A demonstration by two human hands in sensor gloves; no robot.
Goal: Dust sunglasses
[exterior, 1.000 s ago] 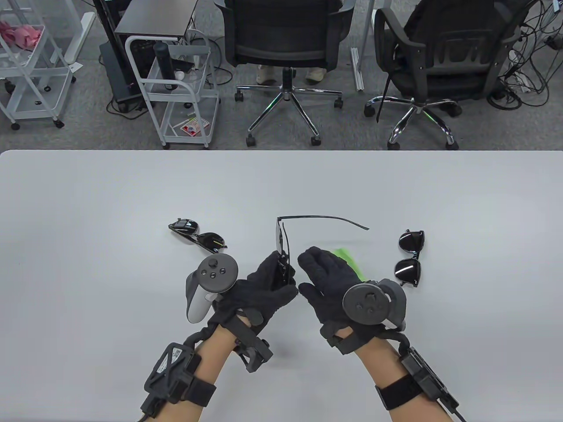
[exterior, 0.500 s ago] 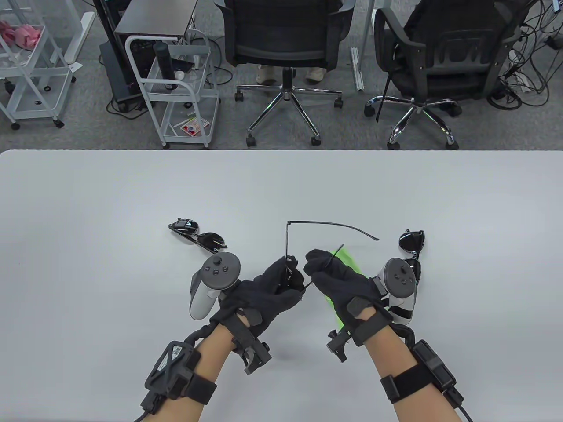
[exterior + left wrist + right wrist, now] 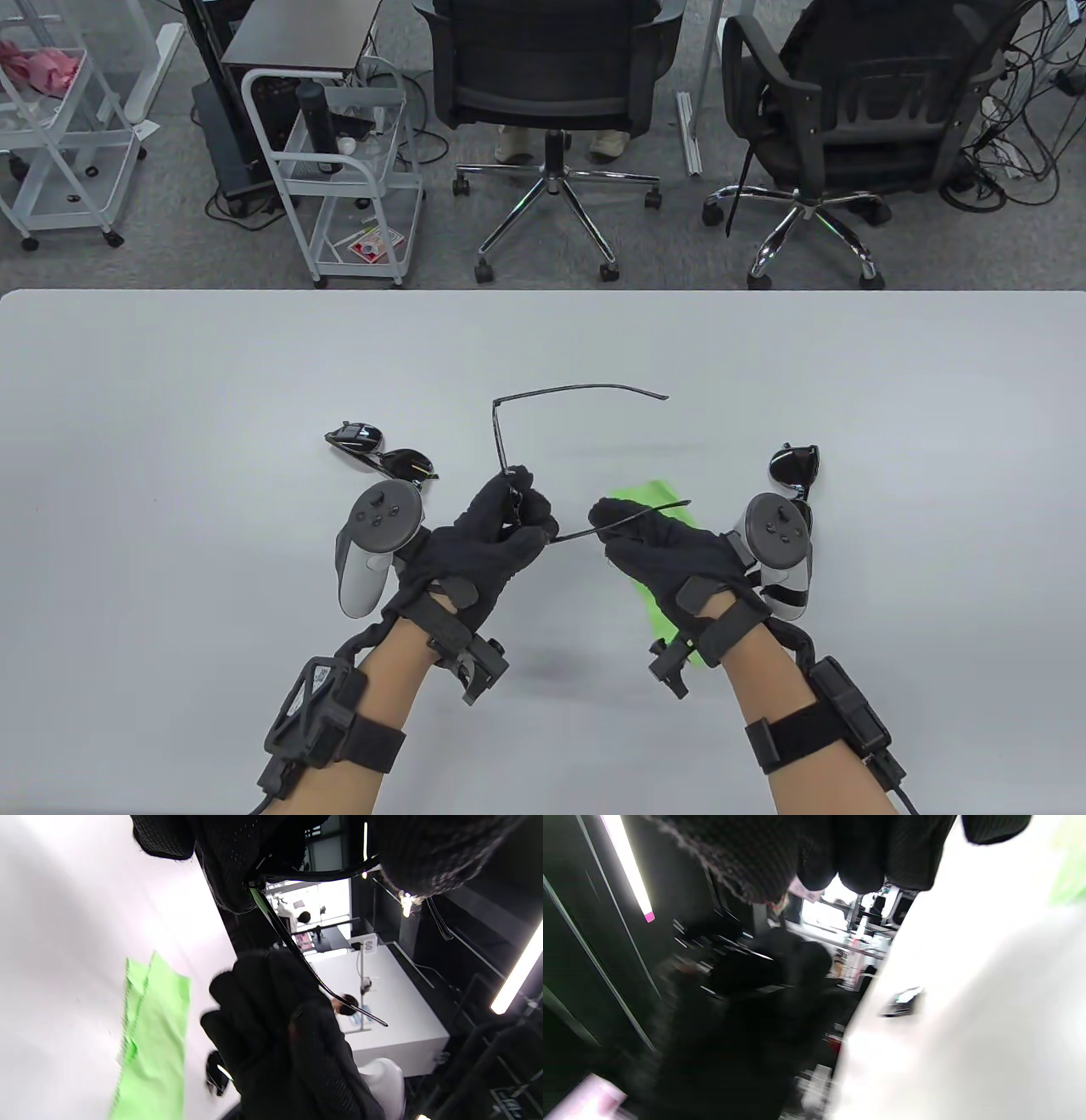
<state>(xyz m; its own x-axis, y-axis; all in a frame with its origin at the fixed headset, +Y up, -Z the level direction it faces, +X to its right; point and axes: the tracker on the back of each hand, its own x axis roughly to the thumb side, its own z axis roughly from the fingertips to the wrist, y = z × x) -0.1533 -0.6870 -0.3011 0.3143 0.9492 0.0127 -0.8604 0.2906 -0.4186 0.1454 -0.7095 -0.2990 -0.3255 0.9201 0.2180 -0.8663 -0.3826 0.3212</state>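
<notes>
The left hand pinches the open sunglasses, now lifted farther from the green cloth; the right hand, cloth dropped, pinches 1 arm, so wiping looks paused.

Office / lab workspace. Cues: grey carpet floor, two black mesh swivel chairs on chrome castor bases, white wheeled utility carts with loose gear on the shelves, a dark PC tower under a desk, cable tangle plus power strip on the floor at right. Work surface is a plain pale grey table. Left wrist view shows ceiling strip lights and more white desks behind.
</notes>
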